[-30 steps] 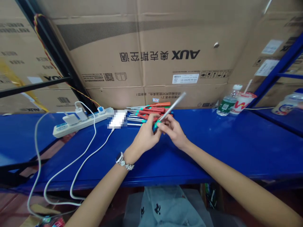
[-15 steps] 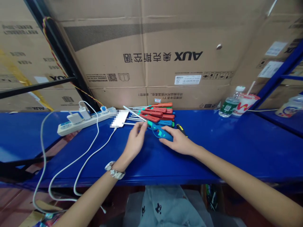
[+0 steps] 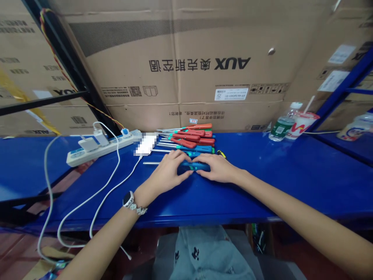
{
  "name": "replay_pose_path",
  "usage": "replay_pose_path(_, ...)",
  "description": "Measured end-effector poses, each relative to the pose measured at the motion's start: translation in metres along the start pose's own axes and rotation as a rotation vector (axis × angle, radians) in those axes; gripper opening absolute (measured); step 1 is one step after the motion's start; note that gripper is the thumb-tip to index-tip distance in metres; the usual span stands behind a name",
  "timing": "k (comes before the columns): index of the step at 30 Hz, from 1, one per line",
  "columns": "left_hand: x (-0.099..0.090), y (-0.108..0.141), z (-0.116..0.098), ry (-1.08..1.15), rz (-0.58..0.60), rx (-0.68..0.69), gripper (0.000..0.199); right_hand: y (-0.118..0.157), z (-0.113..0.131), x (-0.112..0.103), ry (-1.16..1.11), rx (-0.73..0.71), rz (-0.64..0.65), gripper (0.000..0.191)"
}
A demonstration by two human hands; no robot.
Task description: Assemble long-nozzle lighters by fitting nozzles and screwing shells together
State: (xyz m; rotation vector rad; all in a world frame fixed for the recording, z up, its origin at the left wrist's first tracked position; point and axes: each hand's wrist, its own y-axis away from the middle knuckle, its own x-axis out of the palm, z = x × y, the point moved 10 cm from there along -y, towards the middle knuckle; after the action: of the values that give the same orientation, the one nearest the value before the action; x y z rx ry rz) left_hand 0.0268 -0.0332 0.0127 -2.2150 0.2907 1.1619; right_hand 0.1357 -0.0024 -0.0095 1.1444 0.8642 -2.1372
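A blue lighter with a long metal tube (image 3: 203, 167) lies level on the blue shelf, its tube pointing left. My left hand (image 3: 169, 171) has its fingers around the front of the handle, over the base of the tube. The rear of the handle is pinched between thumb and fingers of my right hand (image 3: 217, 167). Both sets of fingertips nearly meet at the middle. Just behind lies a pile of similar lighters with red handles (image 3: 189, 136) and blue handles (image 3: 201, 148), tubes to the left. A black and yellow object (image 3: 221, 154) shows behind my right hand.
A white phone (image 3: 146, 144) on a cable and a power strip (image 3: 103, 149) with chargers are at the left. A bottle (image 3: 282, 126) and a cup with a straw (image 3: 303, 124) stand at the right. Large cardboard boxes (image 3: 198, 39) rise behind the blue shelf (image 3: 247, 202).
The held lighter has gone from slanted to level and come down toward the front. My left hand has moved from its tube onto the front of the handle.
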Motion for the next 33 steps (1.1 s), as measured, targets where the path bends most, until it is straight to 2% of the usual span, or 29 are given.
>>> replay_pose_path(3, 0.016, 0.004, 0.004, -0.014, 0.110, 0.018, 0.018, 0.009, 0.010, 0.005, -0.015, -0.102, 0.017, 0.036)
replay_pose_path(6, 0.023, 0.009, 0.008, -0.014, 0.153, 0.013, 0.010, 0.016, 0.012, 0.010, 0.009, -0.111, 0.031, 0.039)
replay_pose_path(8, 0.023, 0.011, 0.009, -0.042, 0.159, 0.014, 0.008, 0.019, 0.012, 0.006, 0.023, -0.110, 0.004, 0.048)
replay_pose_path(10, 0.020, 0.011, 0.008, -0.087, 0.151, 0.007, 0.006, 0.021, 0.007, -0.008, 0.033, -0.082, -0.086, 0.049)
replay_pose_path(13, 0.014, 0.008, 0.004, -0.124, 0.136, -0.001, 0.010, 0.031, -0.019, -0.036, 0.083, 0.082, -0.276, 0.034)
replay_pose_path(15, 0.014, 0.001, -0.003, -0.121, 0.133, 0.021, 0.013, 0.043, -0.041, -0.047, 0.162, 0.252, -0.332, 0.028)
replay_pose_path(19, 0.028, -0.027, -0.021, -0.108, 0.146, 0.132, 0.017, 0.063, -0.073, -0.046, 0.301, 0.507, -0.270, 0.041)
replay_pose_path(23, 0.048, -0.060, -0.038, -0.115, 0.153, 0.236, 0.017, 0.065, -0.082, -0.036, 0.262, 0.572, -0.183, 0.041)
replay_pose_path(25, 0.050, -0.069, -0.043, -0.110, 0.115, 0.274, 0.017, 0.064, -0.083, -0.038, 0.217, 0.573, -0.194, 0.047)
replay_pose_path(27, 0.042, -0.072, -0.043, -0.095, 0.045, 0.289, 0.020, 0.060, -0.081, -0.047, 0.140, 0.548, -0.275, 0.055)
replay_pose_path(29, 0.027, -0.069, -0.034, -0.059, -0.026, 0.268, 0.022, 0.052, -0.074, -0.055, -0.033, 0.478, -0.395, 0.055)
replay_pose_path(31, 0.007, -0.064, -0.016, 0.005, -0.093, 0.203, 0.024, 0.037, -0.064, -0.058, -0.290, 0.369, -0.498, 0.049)
replay_pose_path(33, -0.017, -0.057, 0.010, 0.064, -0.199, 0.097, 0.027, 0.014, -0.054, -0.055, -0.541, 0.272, -0.547, 0.051)
